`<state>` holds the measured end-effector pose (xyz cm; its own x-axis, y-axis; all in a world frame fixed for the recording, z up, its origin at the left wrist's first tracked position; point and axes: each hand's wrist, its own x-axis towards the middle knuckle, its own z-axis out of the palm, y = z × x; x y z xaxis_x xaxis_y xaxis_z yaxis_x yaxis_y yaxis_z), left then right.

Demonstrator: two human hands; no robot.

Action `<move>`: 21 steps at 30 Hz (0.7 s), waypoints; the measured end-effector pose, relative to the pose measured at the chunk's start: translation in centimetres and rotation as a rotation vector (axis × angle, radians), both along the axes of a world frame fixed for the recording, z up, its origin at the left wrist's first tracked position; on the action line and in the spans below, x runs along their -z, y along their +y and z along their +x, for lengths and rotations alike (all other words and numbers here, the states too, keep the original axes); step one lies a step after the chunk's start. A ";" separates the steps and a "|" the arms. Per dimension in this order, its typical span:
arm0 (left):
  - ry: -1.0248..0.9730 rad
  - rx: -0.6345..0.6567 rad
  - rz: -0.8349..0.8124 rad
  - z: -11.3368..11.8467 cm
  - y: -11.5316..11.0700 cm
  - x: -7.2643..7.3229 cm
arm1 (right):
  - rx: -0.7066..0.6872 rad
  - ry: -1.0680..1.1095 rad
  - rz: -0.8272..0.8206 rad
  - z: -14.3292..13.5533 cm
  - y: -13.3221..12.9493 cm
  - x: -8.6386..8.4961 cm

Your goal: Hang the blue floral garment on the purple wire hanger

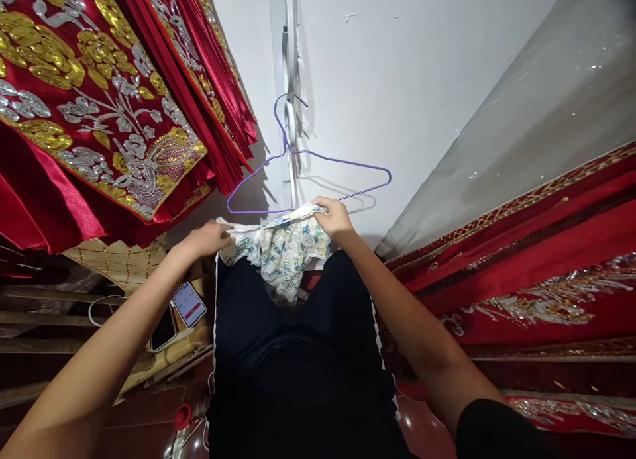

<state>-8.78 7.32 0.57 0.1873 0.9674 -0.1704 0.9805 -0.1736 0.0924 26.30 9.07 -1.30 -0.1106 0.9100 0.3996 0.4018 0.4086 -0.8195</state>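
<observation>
A white garment with a blue, green and yellow floral print (285, 254) is bunched above my lap, its white upper edge stretched between my hands. My right hand (335, 220) pinches the right end of that edge between thumb and fingers. At the left end, my left hand (206, 239) has its fingers closed on the white band. Just beyond the cloth, a purple hanger (342, 161) hangs with nothing on it, its lower bar close behind the garment's top edge. Which kind of garment this is, I cannot tell from the folds.
Red cloths with gold and silver embroidery (114, 108) hang at the upper left. More red embroidered fabric (536, 300) and a clear plastic sheet (521, 128) line the right. A lit phone (189, 305) lies on a yellowish stool (183, 346) at the left. A white wall (397, 68) stands ahead.
</observation>
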 end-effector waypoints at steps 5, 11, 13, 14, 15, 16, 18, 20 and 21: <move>-0.256 0.258 0.548 1.2 0.3 -3.4 | -0.063 -0.003 -0.052 1.4 -0.7 -1.8; -0.572 0.378 0.632 5.8 -0.8 -6.3 | -0.195 0.021 -0.119 0.0 -2.6 -2.0; -0.589 0.309 0.693 6.5 -0.9 -6.2 | -0.146 0.033 -0.121 0.6 -3.4 -2.0; -0.571 0.291 0.719 6.6 -0.8 -6.1 | -0.081 0.048 -0.094 1.3 -3.6 -2.0; -0.541 0.286 0.741 6.5 -0.7 -6.1 | 0.005 0.069 -0.050 2.1 -3.6 -2.2; -0.511 0.289 0.759 6.3 -0.5 -6.0 | 0.093 0.091 0.003 3.1 -3.4 -2.4; -0.480 0.299 0.777 6.0 -0.2 -6.1 | 0.223 0.118 0.084 5.1 -2.3 -3.0; -0.476 0.319 0.766 5.8 -0.1 -6.3 | 0.277 0.108 0.089 6.8 -1.0 -3.7; -0.478 0.328 0.765 5.8 0.0 -6.4 | 0.284 0.095 0.067 7.4 -0.4 -4.0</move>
